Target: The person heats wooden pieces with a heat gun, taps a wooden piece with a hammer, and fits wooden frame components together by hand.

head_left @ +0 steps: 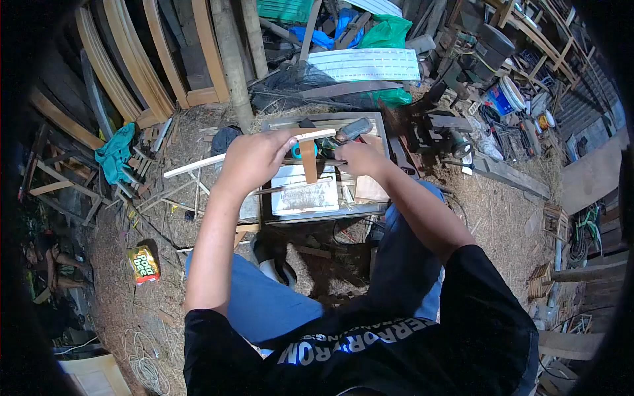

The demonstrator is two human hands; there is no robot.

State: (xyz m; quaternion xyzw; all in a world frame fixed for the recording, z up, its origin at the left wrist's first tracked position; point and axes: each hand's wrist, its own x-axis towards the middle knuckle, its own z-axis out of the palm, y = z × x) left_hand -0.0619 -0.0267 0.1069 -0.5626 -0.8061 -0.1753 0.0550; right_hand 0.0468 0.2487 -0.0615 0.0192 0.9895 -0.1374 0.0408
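Observation:
My left hand [256, 158] is closed on a thin pale wood strip [316, 134], thumb pressed along it above the low worktable [267, 211]. A pale length [195, 165] sticks out left of that hand, apparently the same strip. Below the strip stands a flat brown wood piece [309, 162], with a teal ring [296, 151] beside it. My right hand [362, 158] has its fingers curled at the strip's right end. Just above them is a grey, thick-ended tool [354, 129]; whether the fingers grip it is hidden. A white board [305, 198] lies on the worktable.
Curved wooden frames [135, 66] lean at the back left, near a teal cloth [115, 153]. A yellow snack bag [144, 264] lies on the ground at left. A white bucket [505, 96] and piled tools are at right. Another person [59, 261] shows dimly at far left.

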